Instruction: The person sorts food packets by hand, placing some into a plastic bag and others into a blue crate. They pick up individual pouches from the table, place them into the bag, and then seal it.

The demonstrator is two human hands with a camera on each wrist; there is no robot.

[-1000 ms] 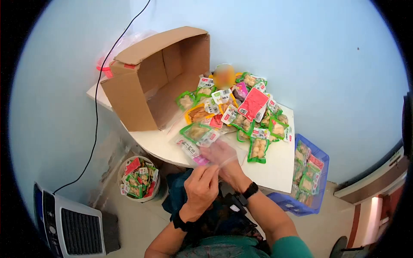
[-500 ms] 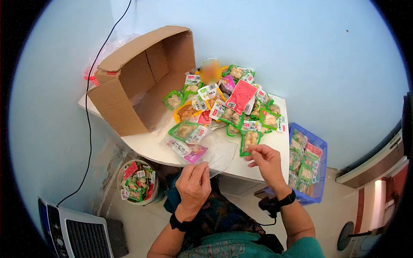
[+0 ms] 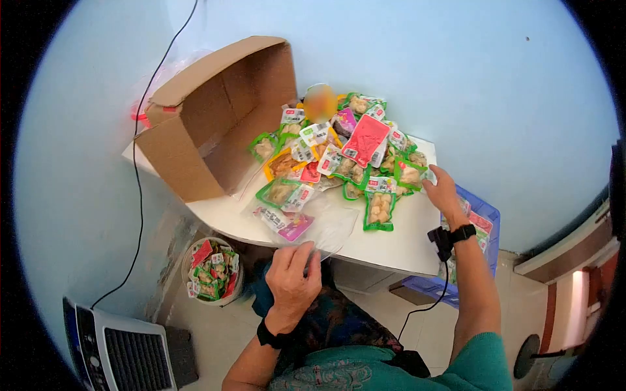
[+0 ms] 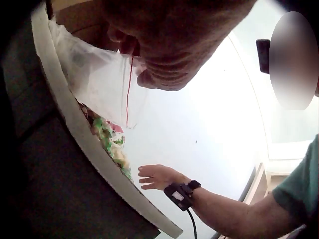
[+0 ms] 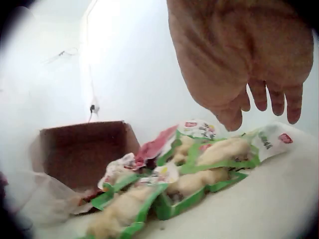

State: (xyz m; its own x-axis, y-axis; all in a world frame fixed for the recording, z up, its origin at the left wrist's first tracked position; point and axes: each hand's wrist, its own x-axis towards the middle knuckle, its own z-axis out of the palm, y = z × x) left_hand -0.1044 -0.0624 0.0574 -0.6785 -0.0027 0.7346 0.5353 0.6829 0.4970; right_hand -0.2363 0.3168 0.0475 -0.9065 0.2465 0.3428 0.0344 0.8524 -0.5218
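Note:
My left hand (image 3: 293, 283) pinches the edge of a clear zip bag (image 3: 336, 228) at the table's front edge. In the left wrist view the bag (image 4: 102, 82) shows a red line along its mouth. Inside the bag lie a purple-and-white packet (image 3: 297, 226) and a green-edged packet (image 3: 279, 191). At the right end of the pile, my right hand (image 3: 443, 195) reaches over a green-edged food packet (image 3: 409, 174), fingertips right at its white end. From the right wrist, that hand (image 5: 249, 55) appears with fingers extended downward above the packet (image 5: 224, 152).
A heap of vacuum-sealed packets (image 3: 365, 140) covers the back of the white table (image 3: 411, 241). An open cardboard box (image 3: 171, 163) lies on its side at left. Below stand a bucket of packets (image 3: 238, 290), an air cooler (image 3: 134, 352) and a blue crate (image 3: 492, 225). A cable trails from my right wrist.
My right hand has left the zip bag and moved right and away from me to the pile's right end. The left hand stays at the bag's edge.

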